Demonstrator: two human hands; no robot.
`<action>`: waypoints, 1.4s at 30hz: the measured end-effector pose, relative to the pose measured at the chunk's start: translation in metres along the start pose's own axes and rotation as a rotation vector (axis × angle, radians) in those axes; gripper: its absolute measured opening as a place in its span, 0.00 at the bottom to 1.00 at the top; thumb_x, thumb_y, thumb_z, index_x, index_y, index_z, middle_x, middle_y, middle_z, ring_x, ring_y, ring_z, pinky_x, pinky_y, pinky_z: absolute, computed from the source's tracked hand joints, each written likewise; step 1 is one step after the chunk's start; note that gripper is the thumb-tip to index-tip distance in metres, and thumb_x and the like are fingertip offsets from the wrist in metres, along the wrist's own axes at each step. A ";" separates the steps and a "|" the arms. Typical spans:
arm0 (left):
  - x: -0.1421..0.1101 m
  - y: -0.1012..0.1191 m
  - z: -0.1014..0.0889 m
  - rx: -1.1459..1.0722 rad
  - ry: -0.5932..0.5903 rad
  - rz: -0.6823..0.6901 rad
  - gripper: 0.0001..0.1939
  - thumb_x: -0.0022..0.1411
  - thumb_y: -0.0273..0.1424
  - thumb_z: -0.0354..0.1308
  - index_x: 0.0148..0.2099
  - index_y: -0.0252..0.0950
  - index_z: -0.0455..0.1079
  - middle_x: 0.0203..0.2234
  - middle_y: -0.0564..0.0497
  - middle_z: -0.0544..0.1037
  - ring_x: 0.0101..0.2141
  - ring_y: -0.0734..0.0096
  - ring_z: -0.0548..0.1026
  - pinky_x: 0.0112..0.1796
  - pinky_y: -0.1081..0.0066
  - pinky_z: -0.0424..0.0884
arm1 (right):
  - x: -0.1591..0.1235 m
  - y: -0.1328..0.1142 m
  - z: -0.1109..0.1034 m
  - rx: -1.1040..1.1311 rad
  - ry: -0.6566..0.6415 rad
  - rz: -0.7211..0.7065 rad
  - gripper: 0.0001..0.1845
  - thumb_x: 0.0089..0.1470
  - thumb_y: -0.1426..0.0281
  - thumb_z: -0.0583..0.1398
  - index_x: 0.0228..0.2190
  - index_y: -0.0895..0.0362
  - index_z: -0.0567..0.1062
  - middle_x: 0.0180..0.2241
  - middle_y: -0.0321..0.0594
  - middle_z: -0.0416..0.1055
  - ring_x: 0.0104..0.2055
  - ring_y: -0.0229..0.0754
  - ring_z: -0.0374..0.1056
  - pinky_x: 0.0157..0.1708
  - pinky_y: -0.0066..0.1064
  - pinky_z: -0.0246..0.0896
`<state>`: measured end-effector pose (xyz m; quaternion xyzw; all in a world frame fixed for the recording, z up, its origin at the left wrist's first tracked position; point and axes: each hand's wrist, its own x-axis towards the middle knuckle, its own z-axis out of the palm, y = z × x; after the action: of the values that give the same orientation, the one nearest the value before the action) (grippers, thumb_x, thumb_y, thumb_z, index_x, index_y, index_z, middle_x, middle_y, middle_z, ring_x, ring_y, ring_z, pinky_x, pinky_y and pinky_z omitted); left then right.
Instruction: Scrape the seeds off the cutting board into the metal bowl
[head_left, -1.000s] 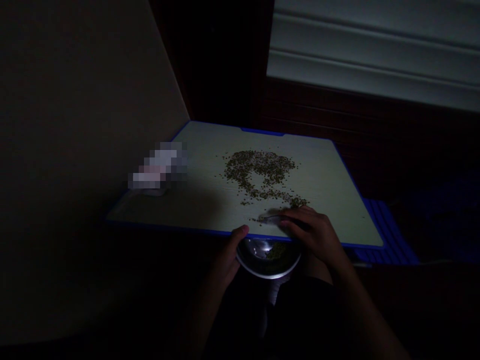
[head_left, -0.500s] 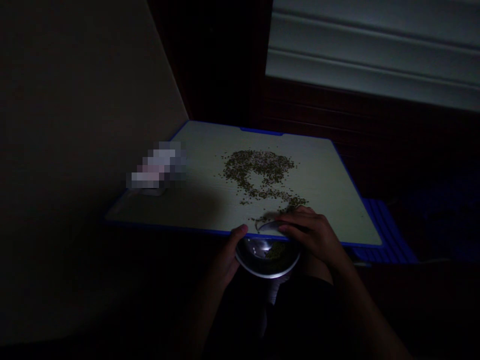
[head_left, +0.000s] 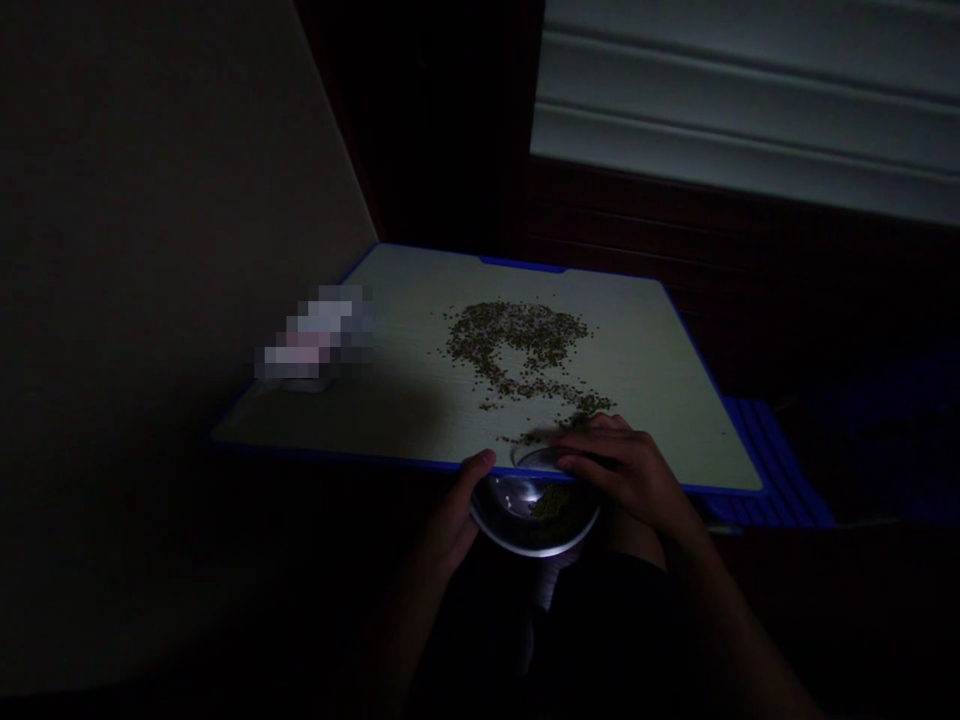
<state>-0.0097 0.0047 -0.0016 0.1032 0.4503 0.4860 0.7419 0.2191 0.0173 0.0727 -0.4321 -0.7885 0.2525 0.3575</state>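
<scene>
Small greenish-brown seeds or beans [head_left: 517, 335] lie scattered across a pale tabletop [head_left: 660, 385] with a blue rim. A thin trail of them runs toward the front edge. My right hand [head_left: 626, 460] rests there, its fingers closed on a thin greyish piece with a curved edge [head_left: 541, 457]; its exact kind is unclear. Below the edge, a shiny metal bowl [head_left: 536, 549] holds a small heap of similar seeds. My left hand [head_left: 461, 505] grips the bowl's left side, with the thumb up against the table rim; its other fingers are mostly hidden.
On the table's left side stands a pixelated, pale object [head_left: 311, 335]. A wall [head_left: 187, 200] rises close to that side. Blue slatted plastic [head_left: 780, 465], perhaps a stool, shows beyond the right edge. Light horizontal panels [head_left: 735, 100] are at the back. The room is very dark.
A few seeds by the front edge near the greyish piece are gone from the tabletop. Both hands and the bowl stay almost where they were.
</scene>
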 end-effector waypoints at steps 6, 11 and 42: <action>0.001 -0.002 -0.004 -0.060 -0.023 0.085 0.24 0.55 0.36 0.75 0.52 0.33 0.79 0.50 0.40 0.84 0.54 0.49 0.80 0.59 0.55 0.72 | -0.001 0.007 -0.001 0.072 0.170 0.120 0.13 0.65 0.63 0.65 0.50 0.42 0.83 0.47 0.37 0.84 0.48 0.49 0.77 0.49 0.47 0.71; -0.002 0.000 -0.001 -0.070 -0.028 0.100 0.24 0.55 0.34 0.75 0.52 0.32 0.79 0.51 0.39 0.84 0.55 0.47 0.80 0.59 0.54 0.72 | -0.001 0.010 -0.002 0.082 0.174 0.141 0.12 0.66 0.63 0.63 0.49 0.44 0.82 0.47 0.39 0.82 0.49 0.48 0.77 0.49 0.46 0.71; 0.001 -0.001 -0.003 -0.058 0.037 0.050 0.25 0.52 0.36 0.76 0.51 0.32 0.79 0.50 0.39 0.85 0.57 0.47 0.78 0.60 0.53 0.72 | -0.002 0.011 -0.006 0.125 0.129 0.090 0.09 0.63 0.65 0.65 0.45 0.42 0.84 0.41 0.37 0.82 0.45 0.49 0.74 0.46 0.46 0.67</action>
<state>-0.0113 0.0039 -0.0048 0.0840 0.4468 0.5191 0.7237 0.2301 0.0215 0.0680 -0.4592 -0.7265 0.2887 0.4219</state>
